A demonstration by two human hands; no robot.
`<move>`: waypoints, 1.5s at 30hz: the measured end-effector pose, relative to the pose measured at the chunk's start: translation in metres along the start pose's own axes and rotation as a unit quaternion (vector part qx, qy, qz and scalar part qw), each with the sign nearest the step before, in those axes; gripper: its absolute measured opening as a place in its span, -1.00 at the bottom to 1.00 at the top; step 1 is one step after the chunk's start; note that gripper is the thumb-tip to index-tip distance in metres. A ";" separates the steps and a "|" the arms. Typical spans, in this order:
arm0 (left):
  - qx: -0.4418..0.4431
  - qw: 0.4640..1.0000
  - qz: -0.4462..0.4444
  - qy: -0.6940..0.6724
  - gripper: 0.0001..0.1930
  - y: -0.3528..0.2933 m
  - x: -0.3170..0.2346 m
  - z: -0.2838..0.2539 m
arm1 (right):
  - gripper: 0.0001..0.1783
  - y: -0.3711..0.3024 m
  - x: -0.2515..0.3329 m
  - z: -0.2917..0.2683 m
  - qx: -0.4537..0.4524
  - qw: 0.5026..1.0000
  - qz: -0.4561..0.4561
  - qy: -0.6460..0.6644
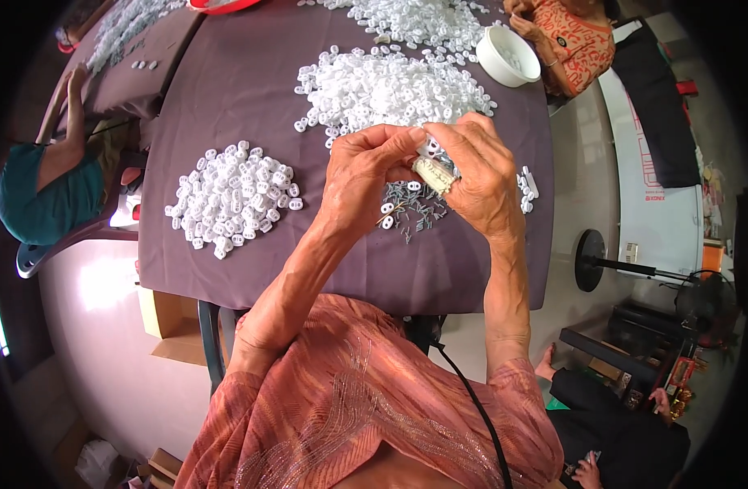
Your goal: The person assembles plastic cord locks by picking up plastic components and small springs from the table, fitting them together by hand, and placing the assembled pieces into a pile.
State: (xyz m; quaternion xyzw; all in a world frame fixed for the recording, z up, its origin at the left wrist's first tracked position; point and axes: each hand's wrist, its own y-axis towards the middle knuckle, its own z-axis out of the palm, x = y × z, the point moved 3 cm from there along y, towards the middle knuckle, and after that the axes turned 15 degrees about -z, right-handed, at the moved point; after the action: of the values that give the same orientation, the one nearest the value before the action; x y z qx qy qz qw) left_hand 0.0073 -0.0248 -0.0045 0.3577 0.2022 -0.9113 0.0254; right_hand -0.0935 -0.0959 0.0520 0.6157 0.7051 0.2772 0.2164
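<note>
My left hand (366, 167) and my right hand (481, 167) meet above the table, fingers pinched together around a small white plastic piece (431, 147) with dark holes. A short cream-coloured wrapped bundle (433, 174) shows beneath it, against my right fingers; whether it is a tool handle or a finger wrapping I cannot tell. Below my hands lie many small grey screw-like pins (415, 208) and a few loose white two-holed pieces (387, 222). Just beyond my fingers rises a large heap of white plastic pieces (394, 85). My fingertips are partly hidden.
A smaller pile of white pieces (231, 196) sits left on the dark tablecloth (333, 281). Several more (527, 191) lie by the right edge. A white tub (508, 69) and a red tray (223, 5) stand farther off. Other people work at the far right and left.
</note>
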 end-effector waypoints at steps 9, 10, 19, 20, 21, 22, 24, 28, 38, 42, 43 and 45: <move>0.000 1.000 -0.007 -0.002 -0.81 0.001 0.002 -0.001 | -0.64 0.001 0.001 0.000 0.016 1.000 -0.008 -0.010; 0.003 1.000 -0.002 -0.009 -0.78 0.001 0.002 -0.001 | -0.65 0.001 0.001 0.000 0.017 1.000 -0.010 -0.012; 0.010 0.999 -0.018 0.025 -0.75 0.003 -0.001 -0.005 | -0.62 0.003 0.001 -0.003 0.043 0.999 0.002 0.001; 0.009 0.999 -0.018 0.025 -0.75 0.003 -0.001 -0.004 | -0.62 0.003 0.001 -0.003 0.044 0.999 0.002 0.002; 0.012 1.000 -0.014 0.020 -0.76 0.003 -0.001 -0.004 | -0.63 0.003 0.001 -0.003 0.048 0.999 0.004 0.005; 0.014 1.000 -0.011 0.016 -0.76 0.003 -0.001 -0.003 | -0.63 0.003 0.000 -0.003 0.052 0.999 0.005 0.009; 0.009 1.000 -0.005 0.024 -0.76 0.004 -0.001 -0.003 | -0.63 0.002 -0.002 -0.003 0.052 0.999 -0.001 0.012; -0.005 0.998 0.015 0.053 -0.76 0.006 0.000 -0.005 | -0.66 0.002 -0.005 -0.003 0.062 0.998 -0.029 0.009; 0.001 0.999 -0.011 0.046 -0.76 0.006 -0.002 -0.008 | -0.63 0.003 -0.001 -0.004 0.074 0.997 -0.001 0.021; 0.029 0.998 -0.016 0.056 -0.80 0.005 -0.002 -0.008 | -0.59 0.003 0.000 -0.004 0.058 0.998 -0.009 0.014; 0.031 0.998 -0.013 0.052 -0.80 0.004 -0.002 -0.007 | -0.60 0.003 0.000 -0.004 0.052 0.999 -0.014 0.009; 0.030 0.998 -0.009 0.052 -0.80 0.002 -0.003 -0.007 | -0.60 0.004 0.000 -0.004 0.055 0.998 -0.013 0.017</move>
State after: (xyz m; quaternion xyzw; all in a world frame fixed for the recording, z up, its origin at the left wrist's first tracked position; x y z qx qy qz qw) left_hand 0.0144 -0.0242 -0.0074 0.4035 0.1789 -0.8973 -0.0046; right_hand -0.0932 -0.0957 0.0580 0.6126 0.7309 0.2455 0.1741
